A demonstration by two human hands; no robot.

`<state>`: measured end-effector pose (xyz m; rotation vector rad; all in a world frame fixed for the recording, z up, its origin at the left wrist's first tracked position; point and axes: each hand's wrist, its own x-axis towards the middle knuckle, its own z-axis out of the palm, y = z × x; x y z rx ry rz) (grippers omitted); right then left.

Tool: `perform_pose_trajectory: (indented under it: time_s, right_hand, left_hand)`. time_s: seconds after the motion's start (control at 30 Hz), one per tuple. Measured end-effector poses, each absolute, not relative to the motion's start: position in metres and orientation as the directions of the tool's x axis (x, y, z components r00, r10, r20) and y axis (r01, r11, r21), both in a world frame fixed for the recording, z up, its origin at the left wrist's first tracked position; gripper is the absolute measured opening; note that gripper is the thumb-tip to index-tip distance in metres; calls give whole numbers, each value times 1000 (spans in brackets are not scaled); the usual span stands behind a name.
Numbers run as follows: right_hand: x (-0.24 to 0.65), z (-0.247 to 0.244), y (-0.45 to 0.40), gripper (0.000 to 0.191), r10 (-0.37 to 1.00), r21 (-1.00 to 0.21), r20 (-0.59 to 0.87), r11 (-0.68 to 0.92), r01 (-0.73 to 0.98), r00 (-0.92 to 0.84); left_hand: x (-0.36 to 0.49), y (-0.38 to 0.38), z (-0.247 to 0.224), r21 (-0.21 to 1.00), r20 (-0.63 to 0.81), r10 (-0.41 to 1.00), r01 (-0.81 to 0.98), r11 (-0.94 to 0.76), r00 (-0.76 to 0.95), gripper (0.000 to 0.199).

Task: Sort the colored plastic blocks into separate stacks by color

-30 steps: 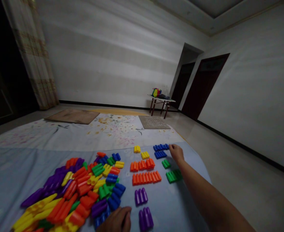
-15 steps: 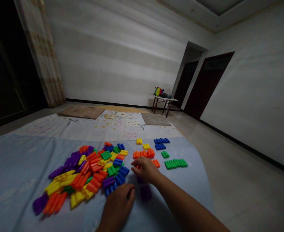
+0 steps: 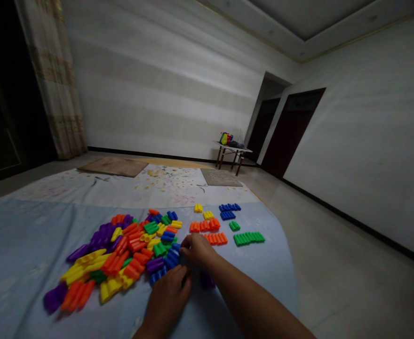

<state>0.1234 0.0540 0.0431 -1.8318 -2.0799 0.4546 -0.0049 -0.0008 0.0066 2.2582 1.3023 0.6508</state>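
Observation:
My right hand (image 3: pixel 198 249) reaches in at the right side of the heap, its fingers bent and closed at the edge of a blue plastic building block (image 3: pixel 173 254). Close below it rests my left hand (image 3: pixel 170 292), thumb and fingers slightly apart with nothing visible between them. More blue blocks (image 3: pixel 157 275) lie right beside the left hand, by a purple block (image 3: pixel 155 265). The heap holds ribbed tube-like blocks in orange (image 3: pixel 115 263), yellow (image 3: pixel 111 289), green (image 3: pixel 151 228) and purple (image 3: pixel 103 237). Under my right forearm, a dark purple block (image 3: pixel 207 279) is partly hidden.
Sorted by colour right of the heap lie orange rows (image 3: pixel 216 239), yellow blocks (image 3: pixel 209 215), blue rows (image 3: pixel 230 207) and green rows (image 3: pixel 249 238). A blue and flowered cloth (image 3: pixel 263 273) covers the table. Two flat boards (image 3: pixel 113 166) lie at its far side; a small table (image 3: pixel 232 148) stands beyond.
My right hand has moved left from the sorted rows to the blue blocks at the heap's edge, its fingers drawing together. The left hand stays nearly in place. The view has shifted slightly.

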Motion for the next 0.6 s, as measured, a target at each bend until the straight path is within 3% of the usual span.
perform_pose_trajectory:
  time_s: [0.37, 0.6]
  right_hand:
    - [183, 45, 63, 15, 977, -717, 185, 63, 695, 103]
    - [261, 44, 88, 24, 909, -732, 245, -55, 679, 337]
  left_hand:
    - [-6, 0, 7, 621, 188, 888, 650, -438, 420, 27]
    - [-6, 3, 4, 644, 155, 900, 650, -404, 407, 29]
